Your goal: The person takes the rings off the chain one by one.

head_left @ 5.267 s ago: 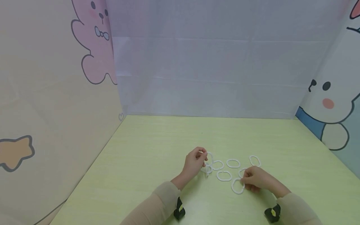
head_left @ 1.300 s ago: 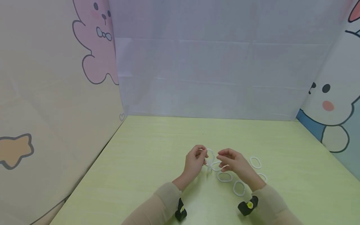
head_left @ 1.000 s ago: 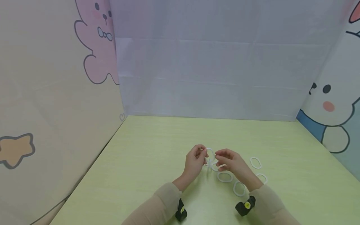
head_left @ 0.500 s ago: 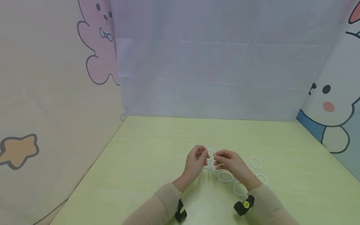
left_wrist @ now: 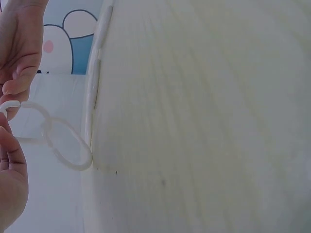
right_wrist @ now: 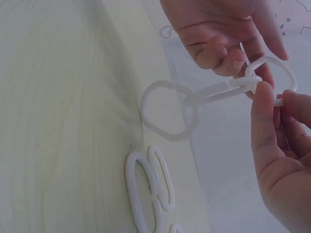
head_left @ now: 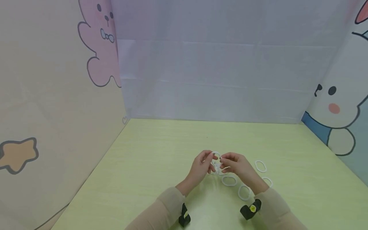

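White plastic chain links, joined in a short chain [right_wrist: 170, 110], hang between both hands, just above the table. My left hand [head_left: 201, 164] pinches a link at the top of the chain. My right hand [head_left: 240, 167] pinches the upper link [right_wrist: 286, 70] between thumb and index finger, close to my left fingertips. In the right wrist view this link crosses another beside the fingers; whether its gap is closed cannot be told. The left wrist view shows a hanging link [left_wrist: 68, 145] below the fingers. Fingers partly hide the join.
Loose white links lie on the pale yellow-green table [head_left: 161, 140]: one oval link [head_left: 229, 185] below the hands, another [head_left: 240, 195] near the right wrist, and one [head_left: 260, 171] farther right. A further link [head_left: 268, 179] is partly covered by the right forearm. Printed cloth walls surround the table.
My right hand has come from the loose links at the right to the chain at my left hand, meeting the upper link. An oval link from the table's middle is gone from its spot.
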`<state>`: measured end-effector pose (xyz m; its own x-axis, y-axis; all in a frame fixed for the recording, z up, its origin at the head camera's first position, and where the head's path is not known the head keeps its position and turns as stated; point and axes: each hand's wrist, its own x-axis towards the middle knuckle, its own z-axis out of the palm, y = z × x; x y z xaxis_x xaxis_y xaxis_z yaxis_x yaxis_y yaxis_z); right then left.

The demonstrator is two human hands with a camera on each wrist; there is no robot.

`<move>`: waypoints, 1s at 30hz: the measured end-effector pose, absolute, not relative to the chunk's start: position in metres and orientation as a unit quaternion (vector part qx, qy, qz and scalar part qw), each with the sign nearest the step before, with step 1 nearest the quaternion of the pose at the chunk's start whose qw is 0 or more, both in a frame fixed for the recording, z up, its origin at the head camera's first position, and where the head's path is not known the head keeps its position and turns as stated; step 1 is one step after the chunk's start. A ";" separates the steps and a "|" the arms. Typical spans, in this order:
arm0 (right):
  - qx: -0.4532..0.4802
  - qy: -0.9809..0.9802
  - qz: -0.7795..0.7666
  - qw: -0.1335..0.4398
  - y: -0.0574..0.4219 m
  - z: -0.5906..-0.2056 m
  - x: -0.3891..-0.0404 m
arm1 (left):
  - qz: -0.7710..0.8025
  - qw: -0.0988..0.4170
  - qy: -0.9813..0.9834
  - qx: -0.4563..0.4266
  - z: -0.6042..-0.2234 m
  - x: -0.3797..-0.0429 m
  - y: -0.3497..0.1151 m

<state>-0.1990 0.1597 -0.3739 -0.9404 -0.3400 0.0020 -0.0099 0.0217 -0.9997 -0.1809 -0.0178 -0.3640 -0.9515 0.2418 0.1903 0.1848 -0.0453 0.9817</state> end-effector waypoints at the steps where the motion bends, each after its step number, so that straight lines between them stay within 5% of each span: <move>1: -0.125 0.705 -0.688 0.120 0.160 -0.374 -0.199 | 0.705 0.026 0.692 0.154 -0.365 -0.181 -0.018; 18: -0.122 0.697 -0.696 0.120 0.167 -0.373 -0.202 | 0.665 0.068 0.730 0.145 -0.401 -0.201 -0.013; 30: -0.108 0.691 -0.706 0.110 0.175 -0.374 -0.203 | 0.645 0.049 0.750 0.138 -0.400 -0.201 -0.009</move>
<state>-0.2031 0.1747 -0.3735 -0.9527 -0.3040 0.0004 0.0063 -0.0211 -0.9998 -0.2011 -0.0086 -0.4004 -0.9569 0.2711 0.1044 0.1436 0.1289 0.9812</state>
